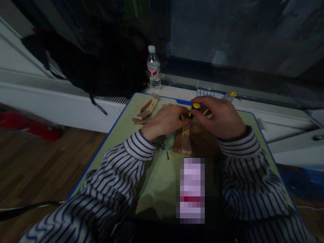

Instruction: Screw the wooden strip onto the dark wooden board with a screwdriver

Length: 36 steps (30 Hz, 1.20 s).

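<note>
Screwdriver [195,108], short with a yellow-and-black handle, stands over a wooden piece [186,141] lying on the green bench [118,135]. The right hand [220,116] pinches its handle from above, fingers curled around it; the left hand [165,119] closes in beside it, fingertips at the shaft, and whether it grips cannot be told. Judging by loose screws [167,155] and unjoined wood parts [146,111] nearby, assembly looks only partly done. A water bottle [154,67] stands beyond the bench.

Both arms in striped sleeves reach far, forearms converging. Left hand [165,119] curled, knuckles up, fingers bent in. Right hand [219,116] curled in closed grip, fingertips meeting left's.
</note>
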Available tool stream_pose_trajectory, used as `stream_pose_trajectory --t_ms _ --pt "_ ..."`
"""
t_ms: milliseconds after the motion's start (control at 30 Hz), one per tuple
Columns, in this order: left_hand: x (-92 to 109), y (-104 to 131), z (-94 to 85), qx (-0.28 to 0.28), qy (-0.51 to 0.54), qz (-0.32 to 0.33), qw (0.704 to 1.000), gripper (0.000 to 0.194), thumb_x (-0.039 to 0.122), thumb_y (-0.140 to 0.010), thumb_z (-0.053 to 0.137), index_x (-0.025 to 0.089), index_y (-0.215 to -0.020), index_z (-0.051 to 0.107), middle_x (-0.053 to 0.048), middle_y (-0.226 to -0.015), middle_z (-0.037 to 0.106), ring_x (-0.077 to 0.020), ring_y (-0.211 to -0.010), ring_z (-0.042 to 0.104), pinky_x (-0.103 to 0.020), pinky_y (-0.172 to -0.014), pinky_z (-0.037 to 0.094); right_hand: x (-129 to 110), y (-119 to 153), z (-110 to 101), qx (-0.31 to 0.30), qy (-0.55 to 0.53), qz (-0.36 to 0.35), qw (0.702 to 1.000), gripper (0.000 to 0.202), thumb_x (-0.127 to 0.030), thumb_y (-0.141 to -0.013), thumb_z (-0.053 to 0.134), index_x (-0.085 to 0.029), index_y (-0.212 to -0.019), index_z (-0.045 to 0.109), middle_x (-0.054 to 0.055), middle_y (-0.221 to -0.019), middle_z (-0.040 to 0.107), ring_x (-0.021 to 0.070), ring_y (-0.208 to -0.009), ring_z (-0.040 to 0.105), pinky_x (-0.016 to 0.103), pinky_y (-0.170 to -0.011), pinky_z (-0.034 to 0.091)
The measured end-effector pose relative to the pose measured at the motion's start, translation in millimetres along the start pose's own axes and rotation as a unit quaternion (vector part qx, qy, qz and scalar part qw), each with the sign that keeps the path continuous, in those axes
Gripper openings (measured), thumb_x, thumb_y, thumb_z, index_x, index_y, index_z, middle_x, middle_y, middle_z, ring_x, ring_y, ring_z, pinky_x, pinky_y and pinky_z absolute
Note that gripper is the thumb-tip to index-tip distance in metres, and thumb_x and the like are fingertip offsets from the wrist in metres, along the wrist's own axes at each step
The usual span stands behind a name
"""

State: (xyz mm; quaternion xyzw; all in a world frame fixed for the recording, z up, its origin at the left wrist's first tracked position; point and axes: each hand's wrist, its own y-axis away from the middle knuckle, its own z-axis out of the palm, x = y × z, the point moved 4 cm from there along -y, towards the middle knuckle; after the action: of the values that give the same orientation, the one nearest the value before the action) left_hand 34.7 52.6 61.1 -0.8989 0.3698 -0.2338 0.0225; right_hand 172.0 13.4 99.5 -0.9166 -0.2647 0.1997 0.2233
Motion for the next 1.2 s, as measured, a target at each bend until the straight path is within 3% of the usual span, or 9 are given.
stream_pose_trajectory --t_ms 500,900,1200 --pt "-1.2 -0.2 -0.9 0.006 -0.002 -0.017 1.000 0.031 0.044 -0.086 0.054 0.020 -0.098 0.069 -0.005 -0.092 0.072 -0.0201 -0.081 0.064 -0.029 -0.070 0.044 2.2 -0.7 -0.1 0.011 0.014 0.005 1.000 0.023 -0.032 -0.084 0.059 -0.017 -0.102 0.064 0.007 -0.096 0.071 0.0164 -0.064 0.065 0.031 -0.061 0.049" --pt "-0.6 -0.4 -1.2 0.003 -0.008 -0.017 1.000 0.029 0.040 -0.087 0.053 0.019 -0.100 0.069 -0.006 -0.094 0.072 -0.0216 -0.084 0.065 -0.031 -0.072 0.045 1.4 -1.1 -1.0 0.024 0.020 0.012 0.999 0.025 -0.035 -0.083 0.062 -0.016 -0.099 0.064 0.006 -0.090 0.071 0.0162 -0.062 0.065 0.030 -0.059 0.049" --pt "-1.1 0.0 -0.9 0.003 -0.005 -0.010 1.000 0.030 0.038 -0.087 0.051 0.018 -0.099 0.069 -0.007 -0.090 0.072 -0.0217 -0.081 0.064 -0.031 -0.068 0.044 -0.8 0.7 0.7 0.004 0.003 0.004 1.000 0.033 -0.027 -0.083 0.059 -0.017 -0.114 0.060 0.008 -0.108 0.069 0.0176 -0.071 0.067 0.034 -0.068 0.053"
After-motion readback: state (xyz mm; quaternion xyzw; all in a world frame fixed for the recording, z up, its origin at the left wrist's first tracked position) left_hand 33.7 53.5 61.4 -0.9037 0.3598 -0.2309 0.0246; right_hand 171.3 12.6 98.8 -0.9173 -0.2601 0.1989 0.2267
